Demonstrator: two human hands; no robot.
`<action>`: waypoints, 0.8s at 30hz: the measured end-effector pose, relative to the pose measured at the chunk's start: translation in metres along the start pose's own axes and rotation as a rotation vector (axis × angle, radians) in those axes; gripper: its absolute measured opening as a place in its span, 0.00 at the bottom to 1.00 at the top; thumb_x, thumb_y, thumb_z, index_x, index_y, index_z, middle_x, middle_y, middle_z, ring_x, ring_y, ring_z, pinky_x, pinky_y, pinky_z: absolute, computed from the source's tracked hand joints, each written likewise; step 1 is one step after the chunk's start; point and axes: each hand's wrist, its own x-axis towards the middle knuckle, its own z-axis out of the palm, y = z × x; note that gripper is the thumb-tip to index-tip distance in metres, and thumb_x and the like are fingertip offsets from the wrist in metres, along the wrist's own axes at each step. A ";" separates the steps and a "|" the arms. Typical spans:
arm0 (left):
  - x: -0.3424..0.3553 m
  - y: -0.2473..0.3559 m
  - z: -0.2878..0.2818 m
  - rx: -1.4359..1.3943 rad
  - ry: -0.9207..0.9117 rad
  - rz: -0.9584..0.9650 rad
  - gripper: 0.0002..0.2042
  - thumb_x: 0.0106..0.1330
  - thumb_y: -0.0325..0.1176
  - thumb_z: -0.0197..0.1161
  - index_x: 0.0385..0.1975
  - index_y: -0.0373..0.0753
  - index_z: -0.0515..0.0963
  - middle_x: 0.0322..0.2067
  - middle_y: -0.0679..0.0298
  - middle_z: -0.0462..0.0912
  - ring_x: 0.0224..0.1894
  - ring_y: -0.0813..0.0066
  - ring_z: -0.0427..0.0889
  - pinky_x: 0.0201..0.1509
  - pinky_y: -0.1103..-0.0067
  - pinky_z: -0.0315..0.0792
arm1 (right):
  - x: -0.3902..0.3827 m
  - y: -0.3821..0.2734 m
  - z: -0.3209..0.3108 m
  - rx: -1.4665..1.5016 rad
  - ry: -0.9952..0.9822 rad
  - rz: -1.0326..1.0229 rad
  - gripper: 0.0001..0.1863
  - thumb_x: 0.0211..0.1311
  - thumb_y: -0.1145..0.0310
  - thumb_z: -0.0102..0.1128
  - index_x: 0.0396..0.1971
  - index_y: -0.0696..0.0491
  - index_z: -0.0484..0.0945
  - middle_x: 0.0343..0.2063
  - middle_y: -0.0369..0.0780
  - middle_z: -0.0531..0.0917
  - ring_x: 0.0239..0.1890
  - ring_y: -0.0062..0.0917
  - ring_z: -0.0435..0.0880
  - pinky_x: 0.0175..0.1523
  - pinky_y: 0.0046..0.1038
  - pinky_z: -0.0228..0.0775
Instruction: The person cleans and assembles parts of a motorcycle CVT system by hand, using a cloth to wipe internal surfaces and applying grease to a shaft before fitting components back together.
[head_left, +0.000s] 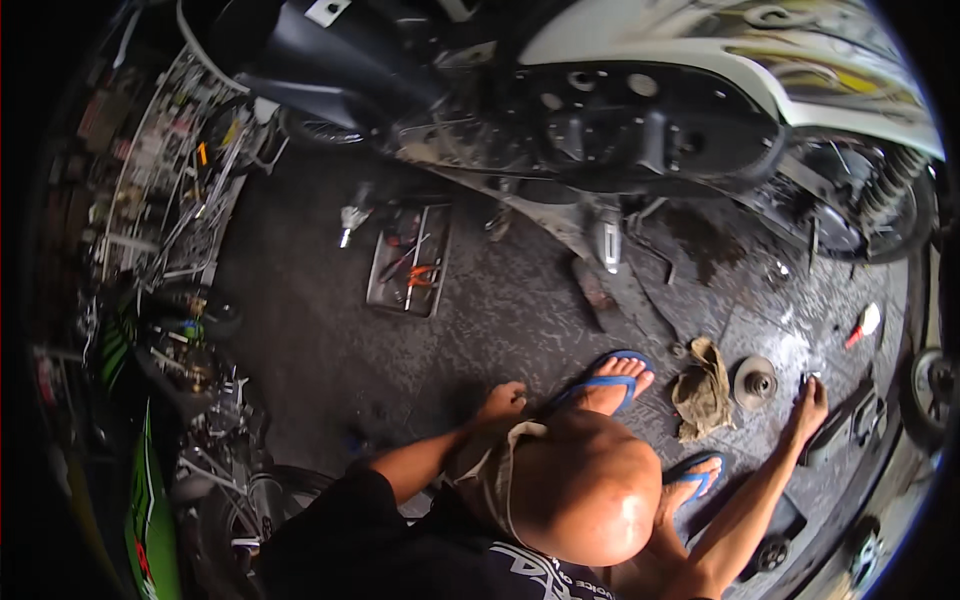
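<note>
By the metal disc (755,384), seemingly fetching a shiny bit (807,377) with right hand (813,402), not making out its grip, probably needing precision next.

White capital lettering (528,565) stands on the black T-shirt (340,545) the person wears: large, bold characters, with a line of smaller ones to their right, cut off by the picture's lower edge. On the green motorcycle fairing panel (146,505), a red-and-white marking (143,562) is too small and blurred to read.
</note>
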 end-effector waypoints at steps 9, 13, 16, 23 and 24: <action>-0.038 -0.010 -0.001 -0.055 0.248 -0.252 0.22 0.63 0.41 0.68 0.51 0.32 0.79 0.39 0.52 0.86 0.37 0.65 0.85 0.45 0.70 0.78 | 0.079 -0.097 -0.063 -0.765 -0.384 -0.545 0.11 0.68 0.67 0.56 0.38 0.61 0.81 0.30 0.47 0.82 0.29 0.31 0.77 0.39 0.32 0.71; -0.002 -0.018 -0.004 -0.077 0.401 -0.204 0.18 0.64 0.39 0.69 0.47 0.33 0.81 0.38 0.53 0.86 0.38 0.64 0.85 0.45 0.71 0.78 | 0.026 -0.106 -0.048 -0.931 -0.562 -0.587 0.08 0.65 0.70 0.55 0.32 0.58 0.80 0.24 0.47 0.81 0.26 0.33 0.80 0.35 0.36 0.71; -0.016 -0.038 -0.004 -0.297 0.518 -0.262 0.15 0.63 0.38 0.69 0.43 0.33 0.82 0.35 0.54 0.87 0.36 0.64 0.85 0.43 0.73 0.78 | -0.042 -0.094 -0.012 -1.057 -0.780 -0.310 0.08 0.62 0.71 0.57 0.35 0.58 0.81 0.24 0.47 0.83 0.24 0.34 0.80 0.34 0.36 0.72; -0.113 -0.155 -0.148 0.699 1.149 -0.594 0.18 0.52 0.37 0.66 0.43 0.37 0.77 0.40 0.51 0.76 0.47 0.52 0.75 0.51 0.60 0.70 | -0.041 -0.095 -0.002 -1.143 -0.988 -0.340 0.12 0.58 0.66 0.61 0.35 0.60 0.81 0.21 0.46 0.83 0.25 0.34 0.82 0.35 0.38 0.74; -0.124 -0.172 -0.170 0.784 1.029 -0.936 0.20 0.54 0.41 0.65 0.44 0.36 0.76 0.45 0.51 0.75 0.51 0.52 0.73 0.51 0.62 0.69 | -0.041 -0.104 -0.001 -1.194 -0.913 -0.352 0.12 0.59 0.65 0.62 0.35 0.59 0.81 0.21 0.45 0.82 0.24 0.34 0.81 0.35 0.39 0.73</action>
